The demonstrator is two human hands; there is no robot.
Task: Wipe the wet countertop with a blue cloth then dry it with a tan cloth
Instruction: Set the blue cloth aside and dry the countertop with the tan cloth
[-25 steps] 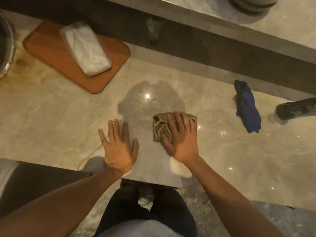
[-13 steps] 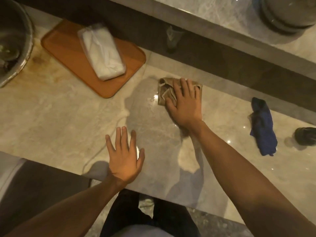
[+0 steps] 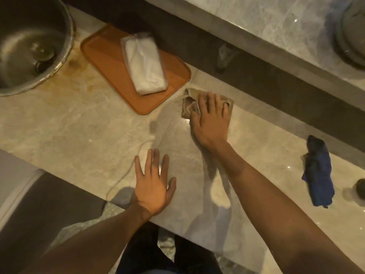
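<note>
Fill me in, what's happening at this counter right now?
A person is drying the counter. The right hand presses flat on the tan cloth near the back wall, just beside the corner of the orange tray. The left hand rests open on the counter near the front edge, holding nothing. The blue cloth lies crumpled off to the right, untouched, so the wet wipe looks done. A wrapped white pack sits on the tray, with a sink at far left.
</note>
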